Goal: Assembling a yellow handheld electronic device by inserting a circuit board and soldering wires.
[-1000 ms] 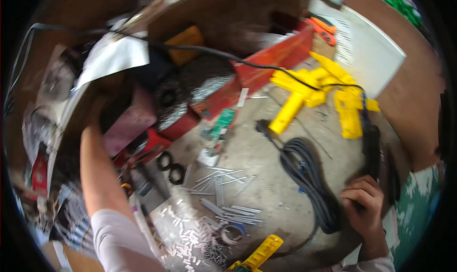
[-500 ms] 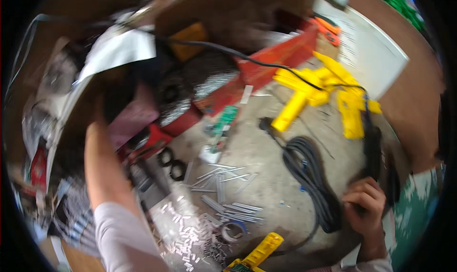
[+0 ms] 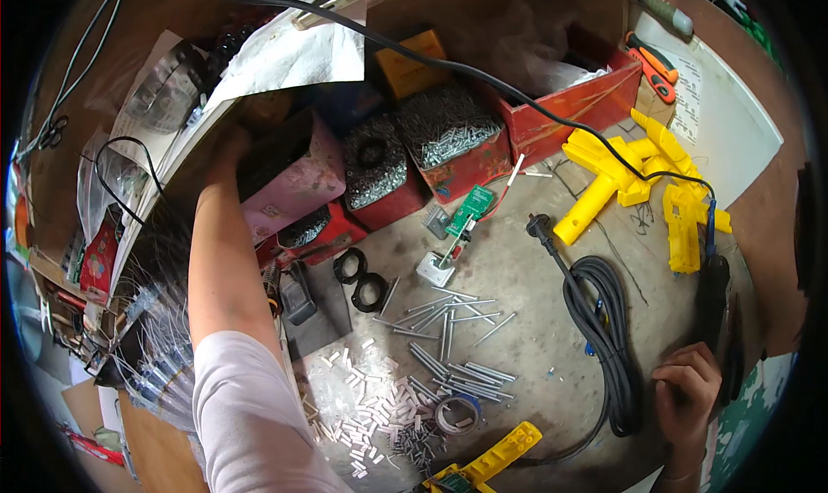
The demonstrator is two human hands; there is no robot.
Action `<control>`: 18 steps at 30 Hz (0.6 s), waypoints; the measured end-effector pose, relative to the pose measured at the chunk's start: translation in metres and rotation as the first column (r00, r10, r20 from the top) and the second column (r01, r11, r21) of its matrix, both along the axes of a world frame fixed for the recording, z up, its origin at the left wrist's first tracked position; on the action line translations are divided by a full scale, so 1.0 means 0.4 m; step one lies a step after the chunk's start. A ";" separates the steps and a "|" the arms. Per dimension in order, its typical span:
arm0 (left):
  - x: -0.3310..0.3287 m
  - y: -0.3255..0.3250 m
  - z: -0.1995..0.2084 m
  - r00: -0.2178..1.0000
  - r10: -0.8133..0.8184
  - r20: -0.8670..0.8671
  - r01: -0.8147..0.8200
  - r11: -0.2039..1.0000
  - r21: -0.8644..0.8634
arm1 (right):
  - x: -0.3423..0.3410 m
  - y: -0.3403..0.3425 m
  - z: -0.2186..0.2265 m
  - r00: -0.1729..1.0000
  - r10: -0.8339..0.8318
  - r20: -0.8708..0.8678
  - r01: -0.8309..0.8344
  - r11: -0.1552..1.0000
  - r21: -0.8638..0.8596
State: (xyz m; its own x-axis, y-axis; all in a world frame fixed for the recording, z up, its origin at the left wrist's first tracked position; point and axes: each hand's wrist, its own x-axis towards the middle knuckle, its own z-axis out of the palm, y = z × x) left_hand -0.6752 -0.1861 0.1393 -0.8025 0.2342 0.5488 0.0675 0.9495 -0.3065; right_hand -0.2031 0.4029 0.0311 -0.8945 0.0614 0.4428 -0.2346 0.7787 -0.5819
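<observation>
My left arm reaches past the pink box (image 3: 302, 178) at the upper left. My left hand (image 3: 229, 148) is in deep shadow beside and behind that box, so its fingers and anything in them are hidden. On the right side of the bench my right hand (image 3: 687, 389) rests with curled fingers, and nothing shows in them. It lies near the coiled black power cord (image 3: 604, 346) and a long dark object (image 3: 714, 299). Closest to me is an opened yellow housing half (image 3: 504, 452) with a green board inside, partly cut off by the lower edge.
Red bins (image 3: 466, 169) of screws line the back. Yellow shell parts (image 3: 595, 182), orange-handled pliers (image 3: 653, 70) and a small green circuit board (image 3: 473, 207) lie about. Long metal rods (image 3: 479, 376), white pieces (image 3: 371, 407), a tape roll (image 3: 457, 414) and black rings (image 3: 369, 292) cover the middle. A black cable (image 3: 414, 57) crosses above.
The view has shifted, so the bins and bench things sit farther right in the picture, and the blur has gone. My left arm still reaches by the pink box; my right hand stays curled.
</observation>
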 end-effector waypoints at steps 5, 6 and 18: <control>-0.005 0.019 -0.032 0.998 -0.054 0.024 0.054 0.999 0.003 | -0.001 0.006 -0.006 1.000 0.000 0.009 0.000 1.000 0.000; 0.015 -0.010 -0.016 0.998 -0.060 0.029 0.060 0.998 0.001 | -0.002 0.004 -0.004 1.000 0.002 0.015 -0.002 1.000 -0.002; 0.106 0.011 -0.006 0.994 -0.094 0.062 0.081 0.979 0.186 | -0.010 -0.008 -0.004 0.999 0.028 0.023 -0.028 1.000 -0.007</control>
State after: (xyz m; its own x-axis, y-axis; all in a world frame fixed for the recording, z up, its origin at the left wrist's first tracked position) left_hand -0.6329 -0.1815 0.1369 -0.8215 0.2058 0.5318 0.1676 0.9786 -0.1198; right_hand -0.2072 0.3995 0.0295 -0.9057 0.0391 0.4220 -0.2428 0.7683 -0.5923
